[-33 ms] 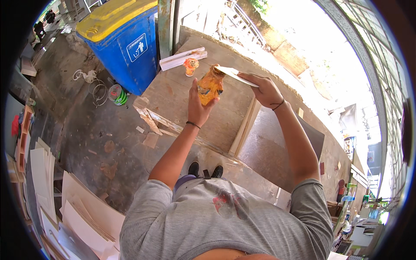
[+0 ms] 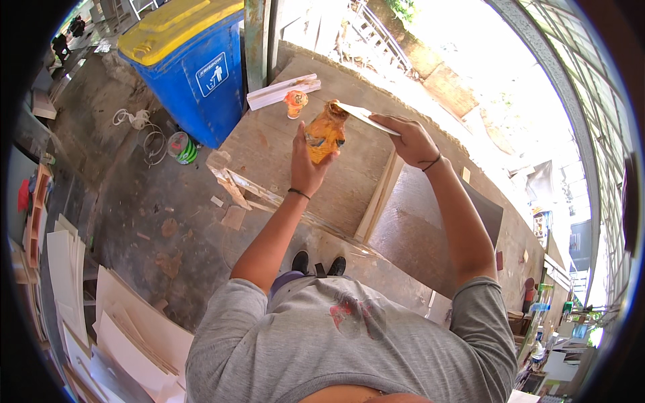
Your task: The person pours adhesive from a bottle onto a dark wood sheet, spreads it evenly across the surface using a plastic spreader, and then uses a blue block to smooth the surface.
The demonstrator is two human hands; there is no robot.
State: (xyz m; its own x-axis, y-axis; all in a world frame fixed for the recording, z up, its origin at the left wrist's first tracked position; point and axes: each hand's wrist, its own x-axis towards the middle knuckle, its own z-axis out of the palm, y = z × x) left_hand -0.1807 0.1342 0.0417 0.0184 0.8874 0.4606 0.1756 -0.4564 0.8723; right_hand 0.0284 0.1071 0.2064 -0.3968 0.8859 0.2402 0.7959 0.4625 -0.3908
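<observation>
In my left hand (image 2: 308,171) is an orange-yellow container (image 2: 324,140), heavily smeared, tilted and narrower at its far end. My fingers wrap around its lower part. My right hand (image 2: 410,138) grips a thin, flat white piece (image 2: 366,117), whose far left end meets the container's brown-stained mouth. What the piece is made of I cannot tell. Just beyond the container, a small cup (image 2: 295,104) with orange smears stands on the wooden work surface (image 2: 269,144). White strips (image 2: 282,93) lie behind that cup.
A blue bin (image 2: 188,74) with a yellow lid stands at the far left, with a green-labelled bucket (image 2: 182,148) and a coiled cable (image 2: 153,142) near it. White panels (image 2: 138,322) lean at the lower left. On the right side of the work surface lies a dark glossy sheet (image 2: 420,221).
</observation>
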